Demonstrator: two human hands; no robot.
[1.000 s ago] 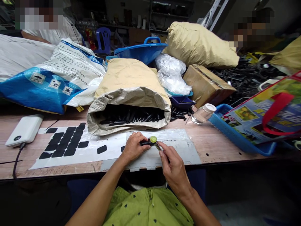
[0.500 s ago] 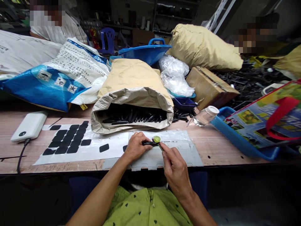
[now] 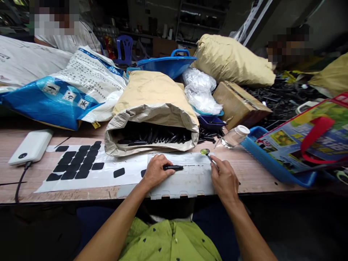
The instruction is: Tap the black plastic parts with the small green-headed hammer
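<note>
My left hand rests on a grey sheet at the table's front, its fingers closed on a short black pen-like tube that points right. To the right, my right hand pinches the thin handle of a small tool with a round yellow-green head. That head is apart from the tube, above the sheet's far right part. Just beyond my hands lies a paper sack, its mouth facing me, with many black tubes inside.
White paper with several black rounded patches lies left, beside a cabled white power bank. A clear jar lies tipped near a blue tray holding a printed bag. A cardboard box stands behind. A person sits across.
My right hand has moved right with the tool, and its round head has come away from the black tube. My left hand keeps the tube in nearly the same place.
</note>
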